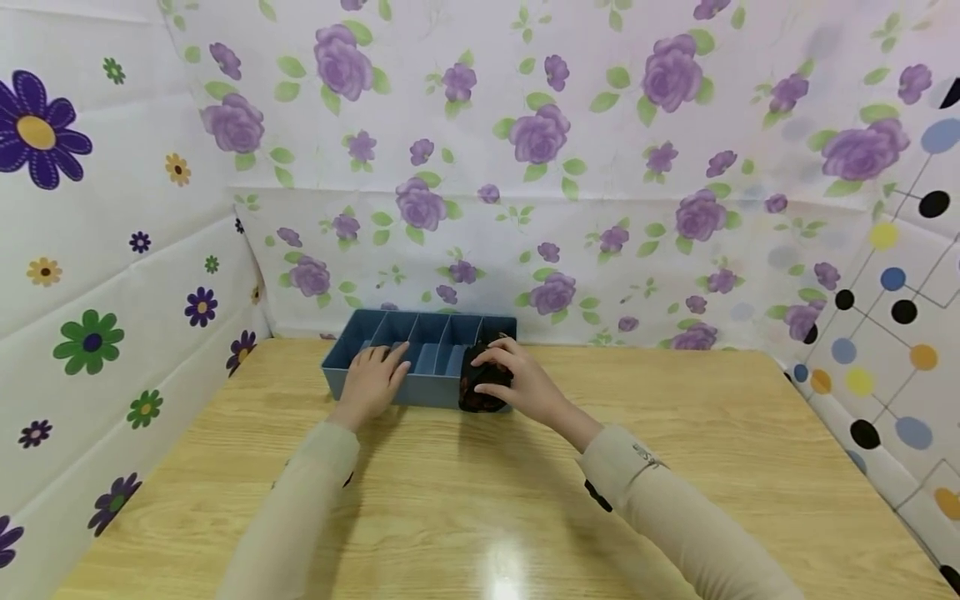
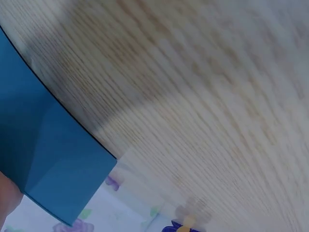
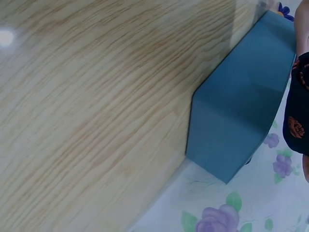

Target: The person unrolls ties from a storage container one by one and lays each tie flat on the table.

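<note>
Centrally, blue divided box (image 1: 390, 333) on wood table (image 1: 480, 500), floral walls (image 1: 570, 125); left hand (image 1: 372, 379) flat on box, right hand (image 1: 517, 379) gripping dark cloth (image 1: 480, 392).

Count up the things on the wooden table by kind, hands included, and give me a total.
Blue plastic divided organizer box: 1
Dark rolled cloth bundle with orange pattern: 1, held by the right hand at the box's right end
Hands: 2, left hand resting on the box, right hand
Total: 4
</note>
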